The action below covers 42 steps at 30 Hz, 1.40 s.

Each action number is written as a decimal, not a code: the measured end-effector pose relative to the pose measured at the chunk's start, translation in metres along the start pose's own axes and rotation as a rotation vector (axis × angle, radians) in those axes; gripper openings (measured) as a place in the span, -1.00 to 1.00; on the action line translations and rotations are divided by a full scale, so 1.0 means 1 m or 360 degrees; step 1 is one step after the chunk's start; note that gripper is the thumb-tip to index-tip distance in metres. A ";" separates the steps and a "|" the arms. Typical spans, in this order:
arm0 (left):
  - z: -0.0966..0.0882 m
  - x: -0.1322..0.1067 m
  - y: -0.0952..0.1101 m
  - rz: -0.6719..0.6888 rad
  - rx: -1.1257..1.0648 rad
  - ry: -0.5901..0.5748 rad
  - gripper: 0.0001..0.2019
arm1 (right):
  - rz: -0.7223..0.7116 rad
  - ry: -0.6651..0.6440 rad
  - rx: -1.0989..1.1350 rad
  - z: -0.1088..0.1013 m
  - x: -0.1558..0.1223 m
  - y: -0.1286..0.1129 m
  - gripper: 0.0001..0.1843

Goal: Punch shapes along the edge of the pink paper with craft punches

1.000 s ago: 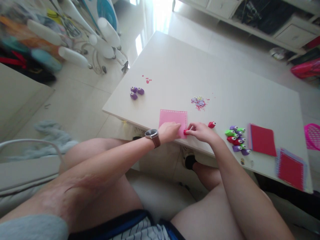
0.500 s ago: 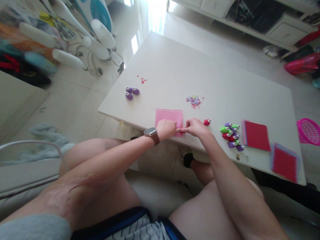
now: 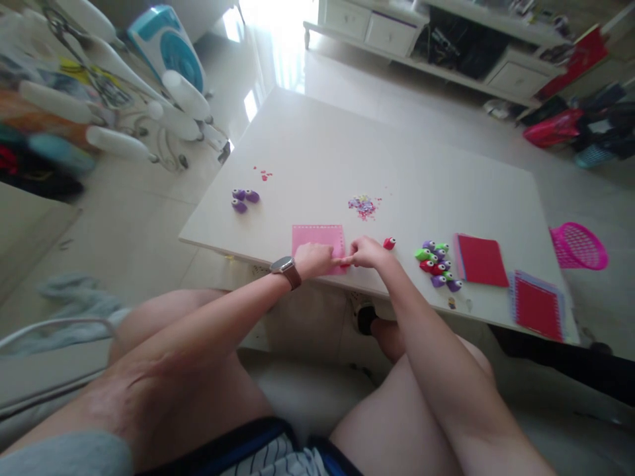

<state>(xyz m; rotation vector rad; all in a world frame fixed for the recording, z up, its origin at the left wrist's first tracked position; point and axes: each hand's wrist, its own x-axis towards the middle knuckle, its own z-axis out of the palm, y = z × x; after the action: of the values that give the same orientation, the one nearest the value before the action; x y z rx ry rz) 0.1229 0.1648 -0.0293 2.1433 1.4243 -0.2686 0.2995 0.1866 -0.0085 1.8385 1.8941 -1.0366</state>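
On the near edge of the white table, a square sheet of pink paper (image 3: 317, 233) shows a row of small punched holes along its far and right sides. My left hand (image 3: 315, 260), with a watch on the wrist, is closed over the sheet's near part, pressing it, its fingers reaching the right edge. At that edge, my right hand (image 3: 364, 252) pinches a small red craft punch (image 3: 346, 262), mostly hidden by fingers. Another red craft punch (image 3: 389, 243) lies just right of my right hand. Beyond the sheet is a pile of tiny colored paper cutouts (image 3: 364, 207).
Several purple, green and red craft punches (image 3: 436, 264) cluster to the right. Beside them lie red paper sheets (image 3: 481, 260) and a hole-edged red sheet (image 3: 538, 305). Purple punches (image 3: 239, 205) and red cutouts (image 3: 264, 176) sit left. A pink basket (image 3: 578, 246) stands past the table.
The camera view has shifted, so the table appears lower and further left. Both hands stay at the pink paper's right edge, with only slight finger movement.
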 end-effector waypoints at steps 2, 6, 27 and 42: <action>-0.002 -0.001 -0.002 0.0033 -0.0005 -0.0029 -0.28 | -0.0012 0.0026 0.0009 -0.007 -0.004 0.001 -0.74; 0.000 -0.002 -0.008 0.0155 0.0004 -0.0021 -0.43 | -0.0057 0.0135 -0.0028 -0.013 -0.012 0.001 -0.73; 0.017 -0.008 -0.019 0.0346 0.0068 0.0130 -0.58 | 0.0058 0.0110 -0.0572 -0.012 -0.019 0.014 -0.77; 0.007 -0.013 -0.017 0.0232 0.0083 0.0049 -0.63 | -0.0406 -0.0069 -0.0170 -0.007 -0.017 0.003 -0.55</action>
<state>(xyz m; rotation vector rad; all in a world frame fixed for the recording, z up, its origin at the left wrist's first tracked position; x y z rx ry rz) 0.1034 0.1554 -0.0344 2.2898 1.2831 -0.2210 0.3065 0.1784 0.0061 1.5329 2.1540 -1.0204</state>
